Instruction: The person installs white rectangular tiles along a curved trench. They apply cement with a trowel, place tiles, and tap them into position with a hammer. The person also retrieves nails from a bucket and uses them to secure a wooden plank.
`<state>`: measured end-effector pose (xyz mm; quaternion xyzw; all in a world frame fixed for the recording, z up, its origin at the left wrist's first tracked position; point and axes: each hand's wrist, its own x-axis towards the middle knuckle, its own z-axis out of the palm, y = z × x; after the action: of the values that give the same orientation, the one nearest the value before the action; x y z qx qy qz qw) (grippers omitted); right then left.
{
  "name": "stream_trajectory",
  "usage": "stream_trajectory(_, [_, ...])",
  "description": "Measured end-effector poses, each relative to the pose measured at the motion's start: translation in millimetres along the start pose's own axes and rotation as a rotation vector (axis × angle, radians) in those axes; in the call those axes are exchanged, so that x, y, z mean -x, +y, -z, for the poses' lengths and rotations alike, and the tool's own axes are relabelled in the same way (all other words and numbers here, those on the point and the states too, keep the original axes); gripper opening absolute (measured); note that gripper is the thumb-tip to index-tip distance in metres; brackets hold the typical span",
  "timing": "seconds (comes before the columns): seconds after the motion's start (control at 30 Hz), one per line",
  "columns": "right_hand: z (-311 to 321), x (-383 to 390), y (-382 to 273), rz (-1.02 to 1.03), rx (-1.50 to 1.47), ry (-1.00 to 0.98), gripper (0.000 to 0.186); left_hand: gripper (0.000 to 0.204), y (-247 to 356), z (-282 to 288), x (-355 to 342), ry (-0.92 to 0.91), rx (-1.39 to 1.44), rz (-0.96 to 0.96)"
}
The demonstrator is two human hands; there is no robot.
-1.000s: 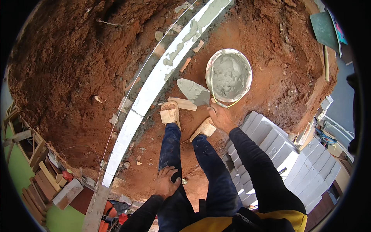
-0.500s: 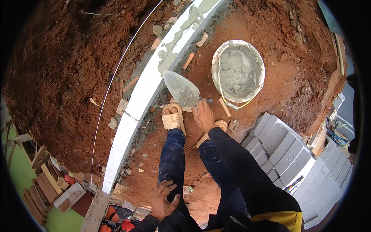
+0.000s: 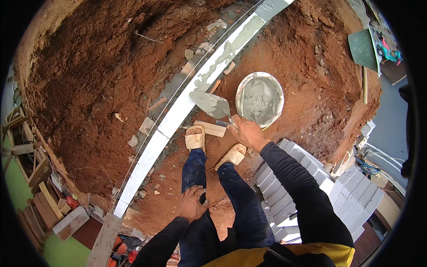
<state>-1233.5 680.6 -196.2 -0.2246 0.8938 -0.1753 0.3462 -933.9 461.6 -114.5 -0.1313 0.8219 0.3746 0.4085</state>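
Observation:
My right hand grips a trowel by its handle. Grey mortar smears part of the blade, whose tip overlaps the edge of a low wall of white blocks; whether it touches I cannot tell. Along the wall's far top runs an uneven strip of wet mortar. Just right of the trowel stands a white bucket filled with grey mortar. My left hand rests on my left knee, fingers spread over the trousers.
A string line stretches along the wall's left side. Stacked pale blocks stand at the right, by my forearm. A short board lies before my sandalled feet. Red earth rises on both sides; wooden scraps pile up lower left.
The view has shifted, bringing in more of the wall's far end. My right hand still holds the trowel, whose blade now lies flatter with mortar showing on it. My left hand stays at the knee.

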Motion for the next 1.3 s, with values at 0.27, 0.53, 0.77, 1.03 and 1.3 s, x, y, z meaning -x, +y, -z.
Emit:
stream_trajectory(0.27, [55.3, -37.1, 20.4, -0.034, 0.131, -0.058, 0.043, 0.053, 14.8, 20.1, -25.5, -0.096, -0.054, 0.054])
stream_trajectory(0.53, [145.9, -78.0, 108.2, -0.034, 0.15, 0.075, 0.046, 0.054, 45.8, 7.1, -43.3, -0.094, 0.05, 0.146])
stream_trajectory(0.77, [171.7, -118.5, 162.8, -0.124, -0.074, 0.044, 0.064, 0.052, 62.7, -7.0, -52.0, -0.066, 0.031, 0.175])
stream_trajectory(1.03, [75.8, -53.3, 134.4, -0.142, -0.38, -0.184, 0.076, 0.052, 71.0, -7.0, -49.6, -0.071, 0.01, 0.186])
stream_trajectory(1.3, [-31.1, -51.0, 39.0, 0.009, -0.235, -0.202, 0.044, 0.056, 51.5, -4.0, -36.4, -0.094, 0.04, 0.169])
